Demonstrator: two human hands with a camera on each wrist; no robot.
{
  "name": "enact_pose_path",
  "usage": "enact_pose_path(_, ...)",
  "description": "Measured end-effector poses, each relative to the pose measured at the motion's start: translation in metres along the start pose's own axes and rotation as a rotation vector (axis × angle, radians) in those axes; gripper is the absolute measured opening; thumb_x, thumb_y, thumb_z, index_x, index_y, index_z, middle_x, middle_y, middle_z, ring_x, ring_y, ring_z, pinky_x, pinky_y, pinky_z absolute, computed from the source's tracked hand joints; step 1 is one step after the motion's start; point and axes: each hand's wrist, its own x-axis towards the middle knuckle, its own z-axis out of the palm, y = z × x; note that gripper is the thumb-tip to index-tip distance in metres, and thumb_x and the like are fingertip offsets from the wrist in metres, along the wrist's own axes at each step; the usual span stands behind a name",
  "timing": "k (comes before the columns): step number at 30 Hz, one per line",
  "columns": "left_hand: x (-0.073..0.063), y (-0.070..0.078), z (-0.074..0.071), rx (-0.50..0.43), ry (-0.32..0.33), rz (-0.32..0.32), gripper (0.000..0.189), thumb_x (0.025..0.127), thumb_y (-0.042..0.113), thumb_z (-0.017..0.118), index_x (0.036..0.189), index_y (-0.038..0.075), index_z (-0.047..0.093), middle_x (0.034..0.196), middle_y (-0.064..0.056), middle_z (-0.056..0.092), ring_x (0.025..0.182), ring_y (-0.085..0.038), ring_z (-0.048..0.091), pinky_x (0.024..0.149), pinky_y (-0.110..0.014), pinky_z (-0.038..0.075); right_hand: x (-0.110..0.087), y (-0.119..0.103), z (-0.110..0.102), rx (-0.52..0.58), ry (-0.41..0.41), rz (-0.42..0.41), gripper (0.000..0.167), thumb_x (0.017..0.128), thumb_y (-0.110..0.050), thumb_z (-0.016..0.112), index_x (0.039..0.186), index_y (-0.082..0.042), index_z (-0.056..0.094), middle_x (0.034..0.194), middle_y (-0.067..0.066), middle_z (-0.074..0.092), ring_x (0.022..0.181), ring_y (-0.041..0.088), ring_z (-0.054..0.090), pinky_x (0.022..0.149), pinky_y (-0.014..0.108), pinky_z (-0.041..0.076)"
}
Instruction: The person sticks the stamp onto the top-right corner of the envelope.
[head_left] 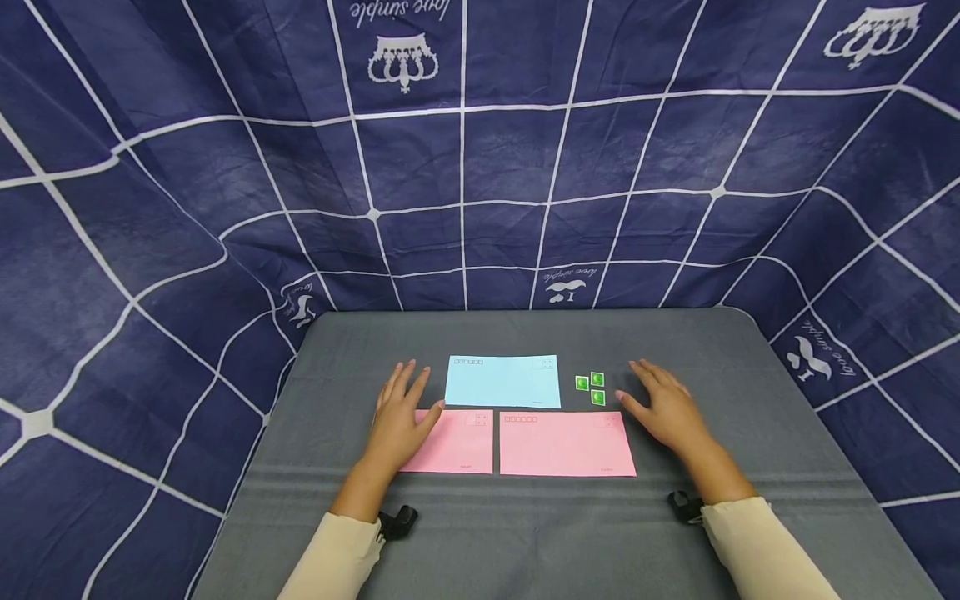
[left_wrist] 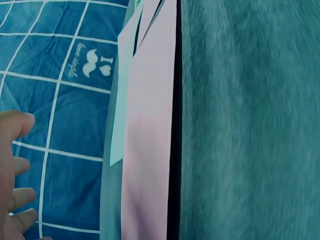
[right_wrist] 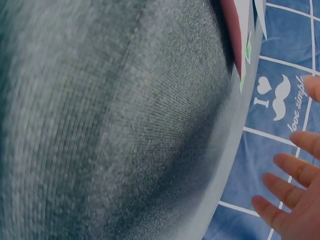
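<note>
Your left grip (head_left: 397, 427) is slack, fingers apart, over the 9 o'clock end of the left pink envelope (head_left: 457, 443), hiding part of it; whether you touch the paper, I cannot tell. Your right grip (head_left: 669, 410) is also slack, fingers apart, just off the 3 o'clock side of three green squares (head_left: 597, 398), its thumb pointing towards 10 o'clock. The blue envelope (head_left: 502, 383) lies flat on your grey table (head_left: 540, 542), with the squares at its 3 o'clock, the left pink envelope between its 7 and 8 o'clock, and the right pink envelope (head_left: 567, 446) between its 4 and 5 o'clock. A narrow gap parts the two pink ones, and a dark blue curtain (head_left: 510, 158) with white lines rises at your 12 o'clock
</note>
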Motion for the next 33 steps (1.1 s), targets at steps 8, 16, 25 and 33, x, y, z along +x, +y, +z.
enact_pose_path(8,-0.004,0.012,0.008,-0.046,-0.012,0.016,0.055,0.098,0.036,0.066,0.145,0.011,0.056,0.155,-0.013,0.047,0.15,-0.035,0.035,0.119,-0.06,0.034,0.0,-0.004,0.004,0.047,0.027,-0.038,0.055,0.095,-0.032,0.069,0.139,-0.002,0.057,0.138,0.024,0.056,0.132,0.048,0.049,0.109,0.065,0.036)
enact_pose_path(16,-0.007,0.02,0.019,-0.074,-0.012,0.058,0.048,0.098,0.029,0.067,0.142,0.013,0.059,0.15,-0.013,0.053,0.148,-0.035,0.04,0.117,-0.058,0.038,0.002,-0.01,0.007,0.077,-0.019,0.001,0.043,0.096,-0.028,0.068,0.13,-0.003,0.064,0.131,0.023,0.06,0.127,0.046,0.053,0.105,0.065,0.042)
enact_pose_path(25,-0.011,0.033,0.026,-0.111,-0.027,0.056,0.048,0.095,0.023,0.07,0.141,0.014,0.06,0.148,-0.01,0.055,0.145,-0.033,0.045,0.115,-0.055,0.04,0.005,-0.008,0.016,0.157,-0.005,-0.02,0.033,0.093,-0.019,0.071,0.12,0.001,0.068,0.114,0.021,0.067,0.105,0.037,0.066,0.094,0.056,0.051)
enact_pose_path(33,-0.015,0.045,0.031,-0.126,-0.072,0.062,0.047,0.099,0.029,0.064,0.143,0.014,0.059,0.15,-0.008,0.054,0.145,-0.028,0.045,0.116,-0.052,0.041,0.007,-0.006,0.018,0.245,-0.062,0.017,0.029,0.095,-0.016,0.069,0.118,0.0,0.068,0.112,0.018,0.068,0.101,0.033,0.068,0.092,0.053,0.053)
